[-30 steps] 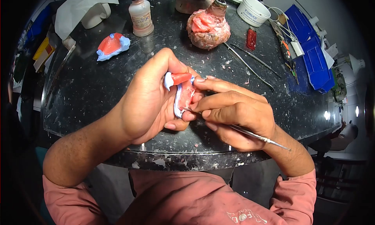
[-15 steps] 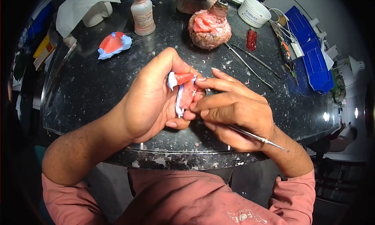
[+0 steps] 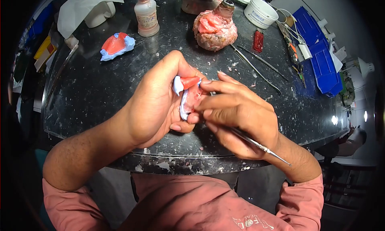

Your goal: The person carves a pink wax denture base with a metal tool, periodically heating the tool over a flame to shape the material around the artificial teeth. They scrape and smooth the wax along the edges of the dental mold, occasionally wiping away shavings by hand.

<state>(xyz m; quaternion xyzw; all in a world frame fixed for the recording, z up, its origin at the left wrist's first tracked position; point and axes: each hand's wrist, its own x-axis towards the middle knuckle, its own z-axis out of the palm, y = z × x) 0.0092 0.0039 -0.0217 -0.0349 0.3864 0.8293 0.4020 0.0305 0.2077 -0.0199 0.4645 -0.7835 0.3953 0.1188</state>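
Note:
A red, pink and pale blue moulded piece (image 3: 191,97) is held in my left hand (image 3: 154,102), with the thumb over its top and fingertips curled round its lower edge. My right hand (image 3: 242,116) grips a thin metal tool (image 3: 260,146), whose rear end points down and right past the palm. The fingertips of the right hand are against the right side of the piece, and the tool's working tip is hidden behind them. A similar red and blue piece (image 3: 117,46) lies on the dark table (image 3: 96,86), up and left of my hands.
Along the back stand a bottle (image 3: 146,16), a lumpy pink mass (image 3: 215,28) and a white tub (image 3: 260,13). Two metal tools (image 3: 258,72) and a red block (image 3: 258,41) lie right of centre. Blue trays (image 3: 321,56) line the right edge. A person (image 3: 355,142) is far right.
My right hand has tilted slightly, and the rear end of the tool has swung a little down and left. The piece in my left hand has turned slightly.

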